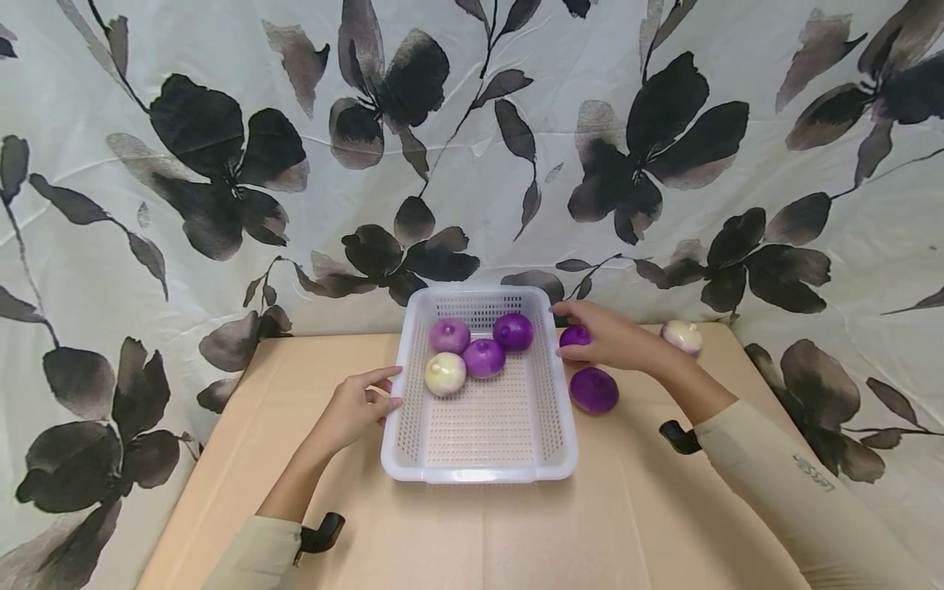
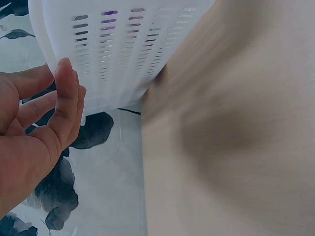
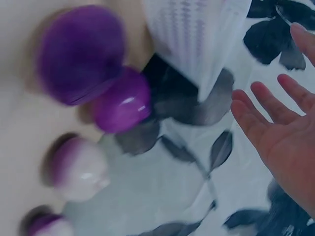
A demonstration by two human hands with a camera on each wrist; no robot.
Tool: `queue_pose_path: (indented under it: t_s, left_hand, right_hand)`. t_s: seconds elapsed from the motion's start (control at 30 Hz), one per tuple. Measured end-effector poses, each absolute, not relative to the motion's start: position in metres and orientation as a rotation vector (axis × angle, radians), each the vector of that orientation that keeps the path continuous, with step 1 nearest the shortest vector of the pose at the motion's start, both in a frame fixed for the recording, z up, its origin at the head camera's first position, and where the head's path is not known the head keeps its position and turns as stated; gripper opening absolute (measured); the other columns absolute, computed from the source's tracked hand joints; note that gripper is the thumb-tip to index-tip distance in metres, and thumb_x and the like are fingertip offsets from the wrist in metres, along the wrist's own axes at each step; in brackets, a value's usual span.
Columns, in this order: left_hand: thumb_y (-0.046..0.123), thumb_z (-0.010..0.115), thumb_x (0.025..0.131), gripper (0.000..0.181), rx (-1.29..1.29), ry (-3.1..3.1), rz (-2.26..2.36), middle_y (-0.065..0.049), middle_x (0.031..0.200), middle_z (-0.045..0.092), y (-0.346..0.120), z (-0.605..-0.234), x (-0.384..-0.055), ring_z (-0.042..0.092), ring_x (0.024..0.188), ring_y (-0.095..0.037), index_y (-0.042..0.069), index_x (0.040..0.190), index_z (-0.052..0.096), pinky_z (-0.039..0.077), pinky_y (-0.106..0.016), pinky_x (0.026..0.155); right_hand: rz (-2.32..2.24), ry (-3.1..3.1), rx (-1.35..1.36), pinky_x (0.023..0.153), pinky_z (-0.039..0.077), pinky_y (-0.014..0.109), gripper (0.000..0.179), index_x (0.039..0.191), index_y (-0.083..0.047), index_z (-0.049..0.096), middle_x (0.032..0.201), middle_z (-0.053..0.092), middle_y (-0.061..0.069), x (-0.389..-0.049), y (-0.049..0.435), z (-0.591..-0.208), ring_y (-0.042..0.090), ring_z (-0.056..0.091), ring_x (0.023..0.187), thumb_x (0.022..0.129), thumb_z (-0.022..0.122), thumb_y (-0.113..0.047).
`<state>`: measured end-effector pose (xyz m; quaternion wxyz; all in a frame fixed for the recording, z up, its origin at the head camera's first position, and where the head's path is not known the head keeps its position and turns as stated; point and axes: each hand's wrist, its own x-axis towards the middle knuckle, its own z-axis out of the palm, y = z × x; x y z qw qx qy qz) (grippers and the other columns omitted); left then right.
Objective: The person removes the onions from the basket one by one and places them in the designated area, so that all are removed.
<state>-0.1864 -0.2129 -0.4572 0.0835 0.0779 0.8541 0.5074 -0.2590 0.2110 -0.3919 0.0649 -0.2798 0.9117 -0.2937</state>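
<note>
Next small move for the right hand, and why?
I'd probably close the right hand on the right rim of the white basket. Its fingers are spread near that side, while the left hand already pinches the left rim. A grip on both sides should steady the basket beside the loose purple onion.

Two purple onions are sitting just outside the basket's right wall, blocking my right hand low down. Inside, four other onions are crowding the far part; bare tabletop is giving my left hand room.
</note>
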Motion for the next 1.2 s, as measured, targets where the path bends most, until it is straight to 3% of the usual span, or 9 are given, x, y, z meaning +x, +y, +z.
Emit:
queue_pose_path:
  t_s: [0.2, 0.3, 0.43, 0.63, 0.9, 1.2]
  left_hand:
    - [-0.004, 0.072, 0.092, 0.058, 0.236, 2.551, 1.511, -0.025, 0.115, 0.061, -0.213, -0.46, -0.188, 0.071, 0.076, -0.018, -0.007, 0.146, 0.052, 0.065, -0.044, 0.064]
    - [-0.004, 0.072, 0.091, 0.058, 0.216, 2.55, 1.504, -0.024, 0.114, 0.062, -0.213, -0.462, -0.189, 0.071, 0.076, -0.017, -0.005, 0.146, 0.053, 0.065, -0.047, 0.067]
    - [-0.005, 0.072, 0.091, 0.058, 0.205, 2.541, 1.507, -0.023, 0.114, 0.062, -0.213, -0.464, -0.189, 0.071, 0.076, -0.017, -0.005, 0.146, 0.053, 0.065, -0.049, 0.068]
    - [-0.005, 0.072, 0.091, 0.059, 0.205, 2.538, 1.514, -0.022, 0.114, 0.061, -0.214, -0.465, -0.189, 0.07, 0.076, -0.017, -0.004, 0.146, 0.053, 0.064, -0.05, 0.068]
    - [-0.003, 0.072, 0.092, 0.058, 0.226, 2.54, 1.506, -0.023, 0.115, 0.062, -0.216, -0.462, -0.189, 0.071, 0.076, -0.016, -0.005, 0.146, 0.053, 0.065, -0.044, 0.066]
    - [-0.002, 0.073, 0.092, 0.056, 0.252, 2.533, 1.524, -0.025, 0.115, 0.062, -0.217, -0.46, -0.186, 0.071, 0.075, -0.018, -0.006, 0.145, 0.053, 0.064, -0.044, 0.064]
  right_hand:
    - [-0.792, 2.645, -0.939, 0.111, 0.049, 0.055, 0.074, 0.15, -0.001, 0.047, 0.147, 0.056, 0.018, -0.275, 0.164, -0.379, 0.039, 0.057, 0.133, 0.089, 0.082, -0.024]
    - [-0.69, 2.598, -1.063, 0.116, 0.046, 0.053, 0.074, 0.147, 0.004, 0.048, 0.144, 0.058, 0.021, -0.28, 0.14, -0.376, 0.038, 0.056, 0.135, 0.088, 0.083, -0.024]
    - [-0.536, 2.568, -1.136, 0.12, 0.042, 0.047, 0.073, 0.147, 0.0, 0.05, 0.144, 0.06, 0.016, -0.286, 0.108, -0.378, 0.033, 0.054, 0.138, 0.087, 0.083, -0.028]
    - [-0.575, 2.457, -1.097, 0.112, 0.05, 0.04, 0.071, 0.149, -0.009, 0.052, 0.141, 0.062, 0.01, -0.288, 0.066, -0.389, 0.027, 0.059, 0.131, 0.087, 0.084, -0.019]
    - [-0.47, 2.453, -1.078, 0.121, 0.04, 0.039, 0.07, 0.15, -0.01, 0.053, 0.148, 0.056, 0.009, -0.29, 0.024, -0.406, 0.027, 0.051, 0.14, 0.087, 0.083, -0.019]
    - [-0.468, 2.479, -0.997, 0.119, 0.041, 0.04, 0.073, 0.15, -0.009, 0.052, 0.145, 0.057, 0.015, -0.294, 0.008, -0.423, 0.026, 0.051, 0.133, 0.085, 0.084, -0.016]
